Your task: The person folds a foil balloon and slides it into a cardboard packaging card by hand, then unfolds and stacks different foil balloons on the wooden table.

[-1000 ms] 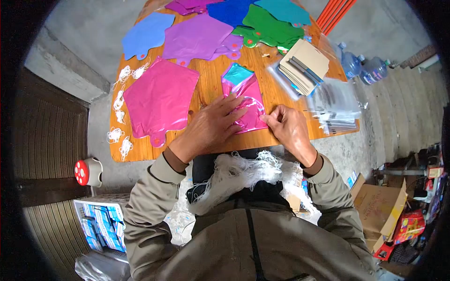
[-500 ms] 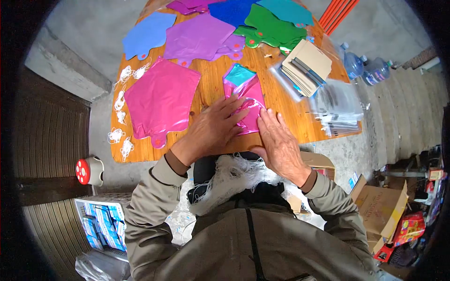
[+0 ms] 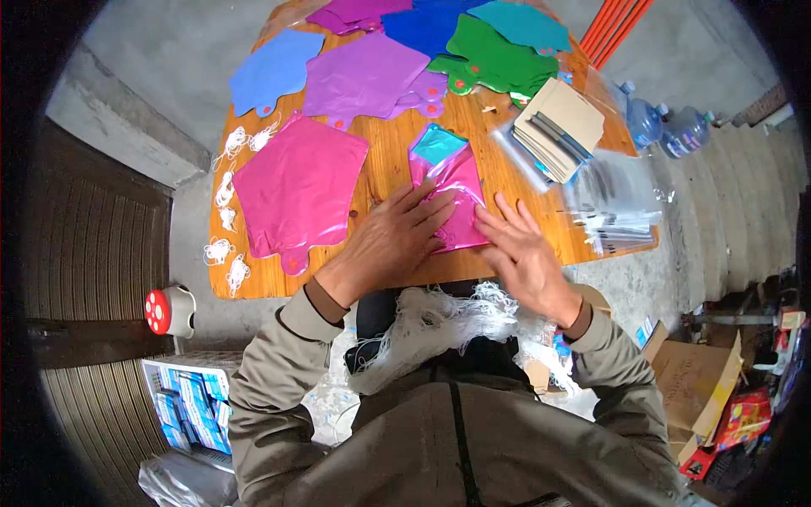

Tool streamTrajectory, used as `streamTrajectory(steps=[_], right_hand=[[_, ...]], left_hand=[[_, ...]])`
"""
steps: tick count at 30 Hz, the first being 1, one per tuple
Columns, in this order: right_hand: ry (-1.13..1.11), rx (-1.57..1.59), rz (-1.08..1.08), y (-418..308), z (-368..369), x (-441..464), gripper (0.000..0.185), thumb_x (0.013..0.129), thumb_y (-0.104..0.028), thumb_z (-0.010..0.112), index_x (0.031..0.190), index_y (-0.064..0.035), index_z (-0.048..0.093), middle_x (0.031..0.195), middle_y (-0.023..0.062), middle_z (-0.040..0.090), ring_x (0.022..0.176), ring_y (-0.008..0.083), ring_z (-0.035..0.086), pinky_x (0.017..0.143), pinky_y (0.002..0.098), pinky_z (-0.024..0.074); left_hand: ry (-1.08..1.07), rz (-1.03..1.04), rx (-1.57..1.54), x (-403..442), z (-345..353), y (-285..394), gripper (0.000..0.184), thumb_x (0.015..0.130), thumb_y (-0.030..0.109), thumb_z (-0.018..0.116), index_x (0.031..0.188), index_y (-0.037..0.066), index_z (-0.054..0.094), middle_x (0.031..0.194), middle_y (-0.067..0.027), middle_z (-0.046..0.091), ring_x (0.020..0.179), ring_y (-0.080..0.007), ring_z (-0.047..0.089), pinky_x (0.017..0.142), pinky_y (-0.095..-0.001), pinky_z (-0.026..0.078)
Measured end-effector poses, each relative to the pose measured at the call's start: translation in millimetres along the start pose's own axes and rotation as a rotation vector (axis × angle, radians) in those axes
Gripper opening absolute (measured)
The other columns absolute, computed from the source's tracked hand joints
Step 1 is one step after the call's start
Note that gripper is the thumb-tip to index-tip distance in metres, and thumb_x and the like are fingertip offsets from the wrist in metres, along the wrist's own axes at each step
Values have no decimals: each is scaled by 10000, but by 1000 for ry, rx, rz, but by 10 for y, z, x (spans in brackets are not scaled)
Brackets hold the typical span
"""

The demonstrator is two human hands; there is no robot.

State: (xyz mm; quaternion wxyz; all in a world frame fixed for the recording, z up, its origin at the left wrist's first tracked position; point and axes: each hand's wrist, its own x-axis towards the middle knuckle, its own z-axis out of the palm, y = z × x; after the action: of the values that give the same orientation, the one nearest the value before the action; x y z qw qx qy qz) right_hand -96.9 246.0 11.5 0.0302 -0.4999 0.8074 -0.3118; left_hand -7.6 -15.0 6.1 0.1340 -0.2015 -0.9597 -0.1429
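Note:
A folded pink foil balloon (image 3: 456, 190) with a teal patch at its top end lies on the wooden table in front of me. My left hand (image 3: 397, 232) lies across its left side, fingers stretched out and touching the foil. My right hand (image 3: 525, 258) is at its lower right edge, fingers apart, fingertips at the foil's border. To the left is a flat, unfolded pink foil balloon (image 3: 300, 190) with a rounded tab at the bottom. White string (image 3: 439, 325) lies in a loose tangle on my lap.
Purple (image 3: 363, 76), light blue (image 3: 274, 72), green (image 3: 494, 59) and teal (image 3: 525, 27) foil balloons cover the table's far side. Small string bundles (image 3: 218, 251) line the left edge. Cards (image 3: 562, 127) and clear plastic bags (image 3: 612, 203) lie right. A stool (image 3: 171, 311) stands left.
My right hand has shifted right and slightly down, its fingers more spread at the foil's edge. My left hand stays on the folded balloon. The whole view has shifted slightly.

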Motion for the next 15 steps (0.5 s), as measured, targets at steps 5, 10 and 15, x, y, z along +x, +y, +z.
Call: streamTrajectory(steps=[5, 10, 15], right_hand=[[95, 265, 337, 162, -242, 527, 275, 921, -247, 767, 1111, -49, 771, 1074, 154, 765, 1016, 314, 731, 916, 424, 551], [135, 189, 235, 707, -47, 1154, 387, 825, -290, 874, 1057, -6, 752, 772, 126, 688, 689, 270, 659, 655, 404, 512], [-258, 22, 342, 635, -194, 1508, 346, 834, -250, 905, 786, -45, 631, 673, -37, 527, 611, 88, 439, 545, 298, 360]], left_hand=[[-19, 1, -1, 1, 1, -11, 584, 928, 276, 722, 1439, 43, 562, 1549, -90, 534, 1452, -326, 468, 1200, -454, 391], [-22, -9, 8, 11, -5, -8, 577, 935, 279, 715, 1446, 61, 561, 1544, -101, 534, 1463, -326, 452, 1215, -469, 358], [-26, -22, -6, -4, -22, 11, 558, 937, 276, 711, 1438, 74, 574, 1543, -109, 533, 1463, -330, 450, 1215, -490, 350]])
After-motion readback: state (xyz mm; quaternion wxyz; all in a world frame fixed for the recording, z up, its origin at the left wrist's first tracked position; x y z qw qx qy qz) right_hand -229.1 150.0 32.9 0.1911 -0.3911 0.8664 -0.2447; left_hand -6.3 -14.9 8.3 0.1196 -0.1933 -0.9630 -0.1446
